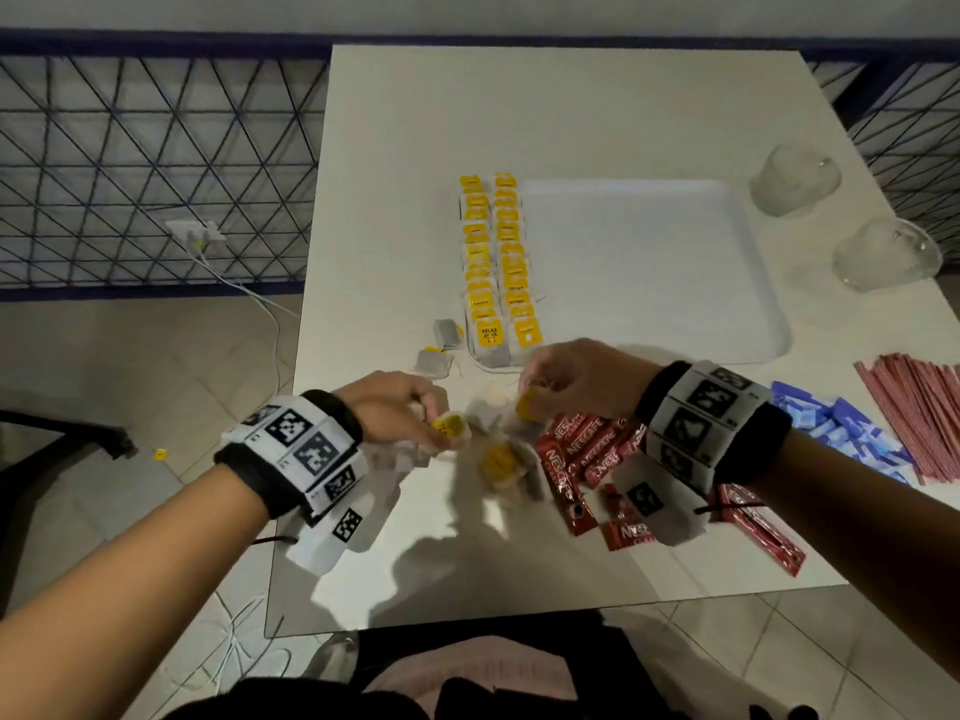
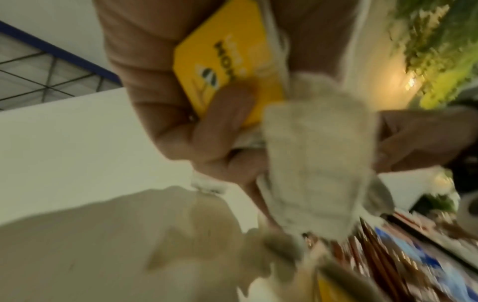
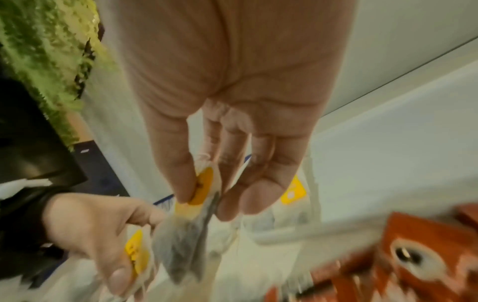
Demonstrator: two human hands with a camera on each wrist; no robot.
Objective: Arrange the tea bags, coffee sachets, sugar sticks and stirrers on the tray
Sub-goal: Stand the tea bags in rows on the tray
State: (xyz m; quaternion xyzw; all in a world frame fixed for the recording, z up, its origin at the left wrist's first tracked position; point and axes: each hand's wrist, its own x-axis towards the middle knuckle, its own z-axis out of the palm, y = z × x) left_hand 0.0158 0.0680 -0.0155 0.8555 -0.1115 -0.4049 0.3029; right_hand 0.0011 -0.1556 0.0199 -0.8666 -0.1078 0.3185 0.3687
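Two rows of yellow-tagged tea bags point(image 1: 496, 262) lie along the left side of the white tray point(image 1: 675, 262). My left hand point(image 1: 400, 407) grips one tea bag point(image 2: 318, 163) with a yellow tag point(image 2: 227, 67), just above the table in front of the tray. My right hand point(image 1: 576, 376) pinches another tea bag point(image 3: 186, 241) by its yellow tag point(image 3: 204, 186) near the tray's front left corner. Between the hands lies a loose tea bag point(image 1: 501, 462). Red coffee sachets point(image 1: 582, 454), blue sugar sticks point(image 1: 836, 433) and red stirrers point(image 1: 914, 407) lie at the right.
Two tea bags point(image 1: 441, 348) sit on the table left of the tray. Two upturned glass mugs point(image 1: 795, 179) stand at the right edge. A blue metal fence point(image 1: 156, 163) runs behind and left of the table, and a white cable point(image 1: 249, 293) trails on the floor.
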